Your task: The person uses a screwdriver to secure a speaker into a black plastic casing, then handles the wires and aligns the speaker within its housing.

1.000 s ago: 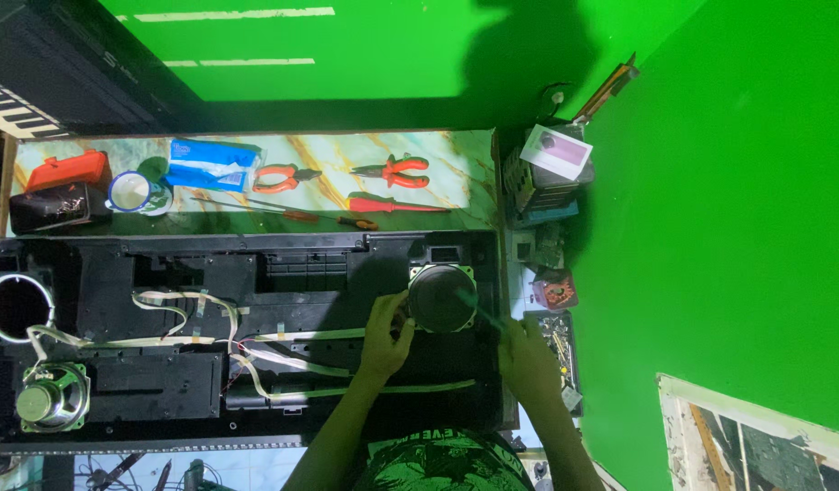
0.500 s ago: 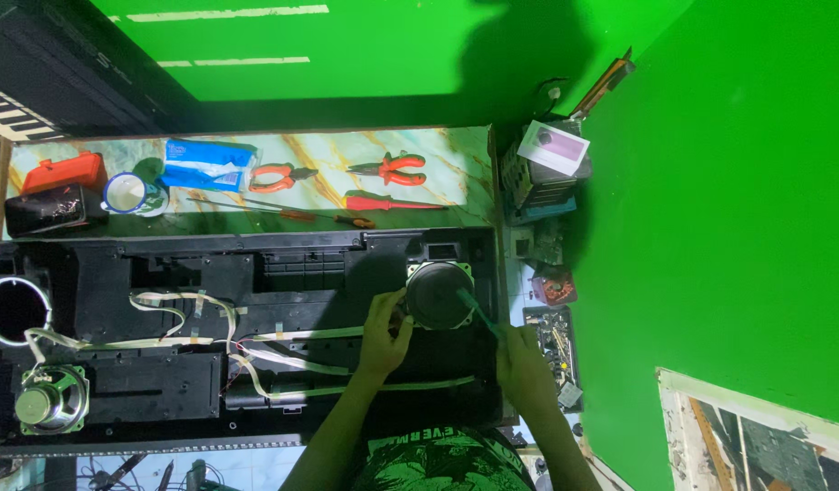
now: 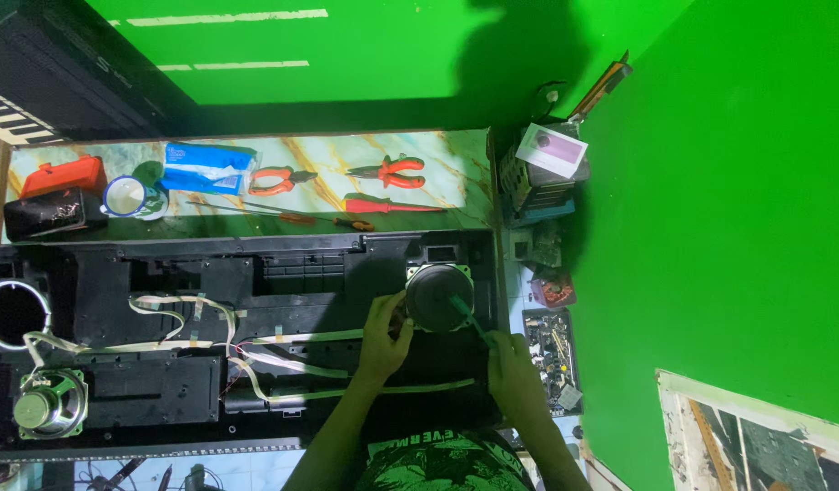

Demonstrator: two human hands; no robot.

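Working the right-side round black speaker (image 3: 439,297) in the open black keyboard casing (image 3: 256,273): left hand (image 3: 383,335) steadies it, right hand (image 3: 510,364) grips a green-handled screwdriver (image 3: 469,318). Other green-framed speaker (image 3: 48,407) sits mounted.

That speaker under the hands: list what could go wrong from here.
1. The right hand holds a green-handled tool against the round black speaker; a slip could gouge it or jab the left hand beside it.
2. Loose pale ribbon cables run under the left forearm; a snag might tear them.
3. The screwdrivers and pliers lie on the shelf beyond the open case, an awkward reach across it.
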